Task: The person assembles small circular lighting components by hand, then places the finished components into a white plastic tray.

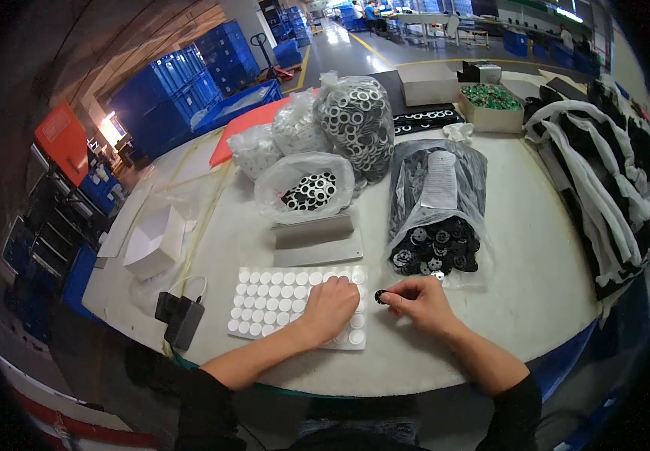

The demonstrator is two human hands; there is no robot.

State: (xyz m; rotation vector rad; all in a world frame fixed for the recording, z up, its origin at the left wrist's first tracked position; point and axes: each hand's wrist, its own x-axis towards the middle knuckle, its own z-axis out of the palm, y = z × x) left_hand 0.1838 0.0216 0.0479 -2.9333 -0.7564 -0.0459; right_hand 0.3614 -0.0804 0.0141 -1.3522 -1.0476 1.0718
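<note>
Both forearms come in from the lower edge over the near rim of the pale round bench. Left hand lies palm down on the right part of a sheet of white round pads, its fingers curled loosely over the sheet and gripping nothing that I can make out. Right hand sits just beside it, thumb and forefinger pinched shut on a small black disc held at the sheet's right edge.

Judging by the sheet, nearly all its pads remain in their rows, so the work looks early; the open clear bag of black discs just beyond the right hand is still well filled.

A black box with a cable rests at the sheet's left, near the bench edge. Past the sheet lie two grey flat plates, then a bag of black-and-white rings and fuller bags behind it. Black-and-white cloth crowds the right side. Open bench remains to the right of the right hand and in front of both hands, though the near rim is close. Blue crates stand far left.
</note>
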